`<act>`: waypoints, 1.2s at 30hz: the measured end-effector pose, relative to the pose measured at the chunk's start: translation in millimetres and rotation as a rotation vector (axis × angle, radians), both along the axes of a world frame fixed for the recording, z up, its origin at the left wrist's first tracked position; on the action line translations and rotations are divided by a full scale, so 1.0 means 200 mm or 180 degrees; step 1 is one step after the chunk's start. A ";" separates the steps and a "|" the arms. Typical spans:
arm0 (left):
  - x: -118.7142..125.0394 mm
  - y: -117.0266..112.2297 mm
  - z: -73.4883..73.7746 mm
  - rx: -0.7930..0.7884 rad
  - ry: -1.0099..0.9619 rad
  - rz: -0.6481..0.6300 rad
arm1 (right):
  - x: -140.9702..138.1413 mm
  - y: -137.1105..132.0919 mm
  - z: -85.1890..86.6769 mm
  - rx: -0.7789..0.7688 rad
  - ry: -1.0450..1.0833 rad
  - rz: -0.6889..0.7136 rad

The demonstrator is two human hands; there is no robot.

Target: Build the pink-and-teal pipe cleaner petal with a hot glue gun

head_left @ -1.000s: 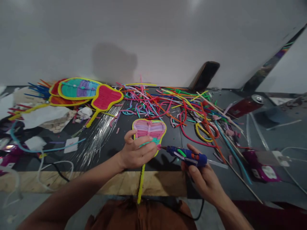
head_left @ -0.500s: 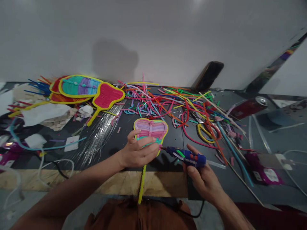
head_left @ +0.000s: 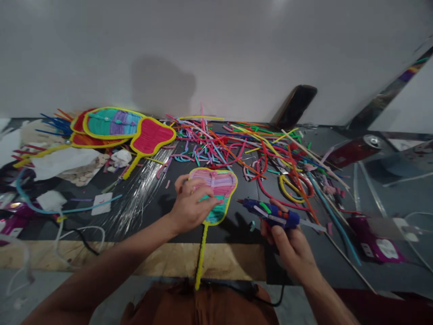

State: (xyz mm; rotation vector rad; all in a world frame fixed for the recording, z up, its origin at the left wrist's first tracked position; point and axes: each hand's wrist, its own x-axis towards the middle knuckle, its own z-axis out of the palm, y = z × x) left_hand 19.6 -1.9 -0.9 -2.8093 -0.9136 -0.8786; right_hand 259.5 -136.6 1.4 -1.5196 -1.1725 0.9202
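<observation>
A pipe-cleaner fan (head_left: 221,183) with pink, lilac and teal bands and a yellow fuzzy rim lies flat at the table's front. Its yellow stem (head_left: 202,257) sticks out over the wooden edge toward me. My left hand (head_left: 191,203) is over the fan's left half, its fingers pinched around a small pink pipe-cleaner piece (head_left: 219,201) that is hard to see. In my right hand (head_left: 291,243) is a blue glue gun (head_left: 270,212), wrapped in my fingers. The nozzle points left, a short way off the fan, and a clear glue stick (head_left: 313,225) protrudes from its back.
Loose pipe cleaners (head_left: 216,144) heap along the wall, with yellow-and-red-handled scissors (head_left: 291,189) at their right. Finished fans (head_left: 113,122) lie at the back left. A phone (head_left: 297,106) leans on the wall; a red can (head_left: 355,151) lies at the right.
The glue gun has moved right, its nozzle away from my left fingertips. My left hand has drawn back slightly left and up over the fan, uncovering more of the teal band.
</observation>
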 end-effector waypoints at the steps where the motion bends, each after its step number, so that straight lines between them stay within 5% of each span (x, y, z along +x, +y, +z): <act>1: 0.00 0.02 -0.01 -0.0303 -0.0053 0.0148 | 0.00 0.01 0.00 0.0003 0.0116 -0.0012; 8: 0.06 0.21 -0.05 -0.1750 0.0062 0.1051 | 0.01 0.15 -0.03 -0.0069 0.1164 -0.0662; 15: 0.13 0.33 -0.03 -0.2588 0.0477 0.1402 | 0.05 0.21 -0.11 -0.0379 0.1949 -0.0674; 26: 0.13 0.37 -0.12 -0.2127 0.0297 0.1273 | 0.06 0.21 -0.10 -0.0390 0.1876 -0.0809; 36: 0.09 0.34 -0.05 -0.1708 0.0668 0.1199 | 0.06 0.20 -0.11 -0.0430 0.1891 -0.0710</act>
